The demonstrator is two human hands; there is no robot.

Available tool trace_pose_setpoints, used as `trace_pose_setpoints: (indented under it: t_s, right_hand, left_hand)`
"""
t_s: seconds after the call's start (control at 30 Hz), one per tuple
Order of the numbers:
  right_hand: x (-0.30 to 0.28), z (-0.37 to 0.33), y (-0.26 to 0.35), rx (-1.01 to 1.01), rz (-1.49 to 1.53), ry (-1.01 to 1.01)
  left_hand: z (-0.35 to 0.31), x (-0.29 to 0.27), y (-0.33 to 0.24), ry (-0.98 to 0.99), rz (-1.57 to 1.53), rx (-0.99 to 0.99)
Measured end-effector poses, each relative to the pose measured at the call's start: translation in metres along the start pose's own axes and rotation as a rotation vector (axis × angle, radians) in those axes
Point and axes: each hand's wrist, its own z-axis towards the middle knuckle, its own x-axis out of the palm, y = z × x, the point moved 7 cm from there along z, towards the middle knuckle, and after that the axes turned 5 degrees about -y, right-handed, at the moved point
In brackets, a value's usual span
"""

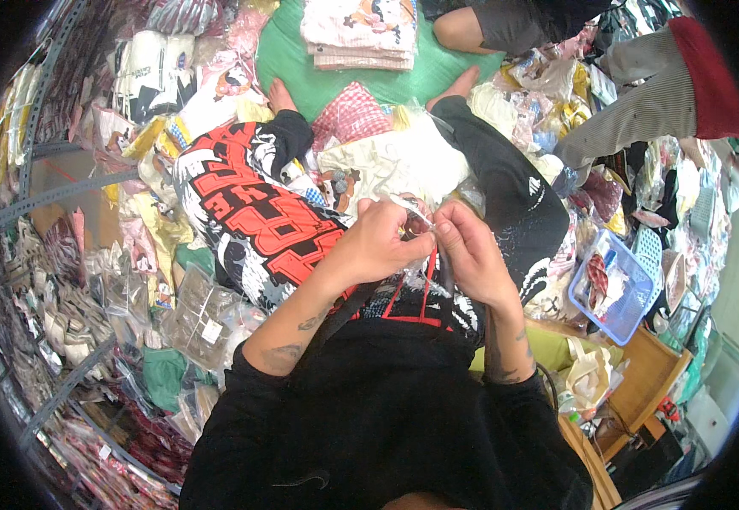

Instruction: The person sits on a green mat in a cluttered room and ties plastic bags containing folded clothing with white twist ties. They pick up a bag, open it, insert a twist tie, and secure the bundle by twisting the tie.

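My left hand [380,244] and my right hand [474,255] meet above my lap, fingers closed and fingertips nearly touching. Between them they pinch a thin white strip [403,204]; its exact kind is too small to tell. A bit of clear plastic [425,280] hangs just below the fingers. Beyond the hands, a cream-white garment [403,157] with a cartoon print lies across the gap between my legs. A pink checked cloth [348,117] is bunched at its far left side.
A bagged stack of folded pink garments [361,61] sits on a green surface [283,51] ahead. Bagged clothes crowd both sides, with metal shelving [55,200] at left. A blue plastic basket [612,289] stands at right. Other people's legs [642,102] are at the far right.
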Motion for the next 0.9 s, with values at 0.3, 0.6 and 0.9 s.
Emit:
trace_pose_setpoints:
  t_s: [0.3,0.6,0.9]
  right_hand:
    - [0.001,0.011,0.019,-0.284,-0.126,-0.263]
    - [0.005,0.023,0.022,-0.289,-0.112,-0.361]
    - [0.003,0.023,0.036,-0.452,0.271,-0.115]
  left_hand:
    - [0.002,0.008,0.023,-0.384,-0.572,-0.232]
    - [0.014,-0.012,0.017,-0.365,-0.553,-0.104]
    - [0.019,-0.007,0.007,-0.464,-0.822,-0.091]
